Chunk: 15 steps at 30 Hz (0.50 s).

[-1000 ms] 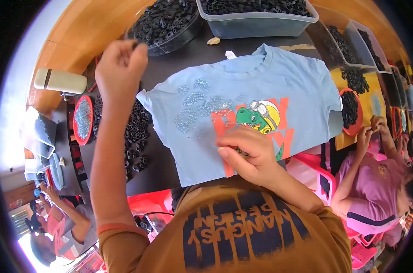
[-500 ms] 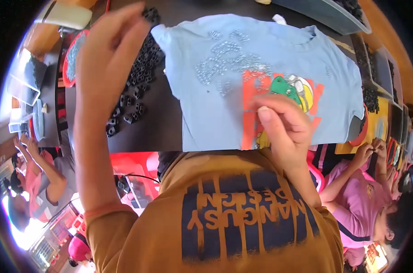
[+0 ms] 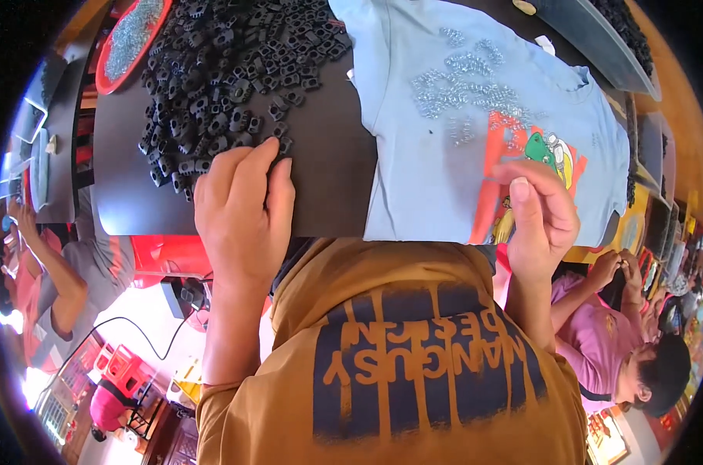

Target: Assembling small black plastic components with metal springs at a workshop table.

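Left hand (image 3: 247,205): at the near edge of a broad heap of black plastic parts (image 3: 235,77) on the left of the dark desk (image 3: 324,182). Its fingers are loosely bent and the thumb stands slightly off the forefinger, a narrow gap. Contact with the nearest parts, and anything under the fingers, cannot be told.

Right hand (image 3: 541,209): raised over the near right portion of a pale blue shirt (image 3: 417,178), fingers curled, thumb tip close to the forefinger. Whether a small piece is held there cannot be told.

Materials: coiled metal springs (image 3: 467,89) lie loose in clusters on the shirt, beyond its dinosaur print (image 3: 536,147). A red dish (image 3: 101,77) at the far left holds more springs. A translucent bin (image 3: 595,46) stands at the far right.

Progress: the parts lie loose and heaped, the springs loose and apart from them. No part joined to a spring can be made out at this size. Judged by quantity, a large stock of both is left to handle; the amount completed cannot be established.
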### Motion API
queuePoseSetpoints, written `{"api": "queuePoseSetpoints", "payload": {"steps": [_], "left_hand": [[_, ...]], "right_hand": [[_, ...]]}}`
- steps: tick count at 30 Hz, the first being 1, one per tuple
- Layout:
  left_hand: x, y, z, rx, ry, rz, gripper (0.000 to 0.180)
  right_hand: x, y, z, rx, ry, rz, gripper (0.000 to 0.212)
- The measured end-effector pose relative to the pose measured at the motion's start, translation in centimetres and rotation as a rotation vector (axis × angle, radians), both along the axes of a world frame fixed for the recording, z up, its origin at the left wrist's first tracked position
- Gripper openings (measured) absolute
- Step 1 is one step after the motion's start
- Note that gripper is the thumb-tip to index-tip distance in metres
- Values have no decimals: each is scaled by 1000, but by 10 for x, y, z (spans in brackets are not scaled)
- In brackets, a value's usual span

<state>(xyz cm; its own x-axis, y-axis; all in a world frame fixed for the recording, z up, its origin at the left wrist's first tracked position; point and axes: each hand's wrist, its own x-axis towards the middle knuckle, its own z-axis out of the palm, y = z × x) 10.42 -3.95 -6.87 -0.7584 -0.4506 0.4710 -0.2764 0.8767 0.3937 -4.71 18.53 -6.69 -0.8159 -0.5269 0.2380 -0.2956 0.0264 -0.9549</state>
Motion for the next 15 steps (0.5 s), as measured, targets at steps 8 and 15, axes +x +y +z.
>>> {"api": "queuePoseSetpoints", "payload": {"steps": [8, 15], "left_hand": [[-5, -2, 4, -14, -26, -2, 23], [-4, -1, 2, 2, 11, -53, 21]], "right_hand": [[1, 3, -2, 34, 87, 7, 14], [-1, 5, -1, 64, 76, 43, 16]]}}
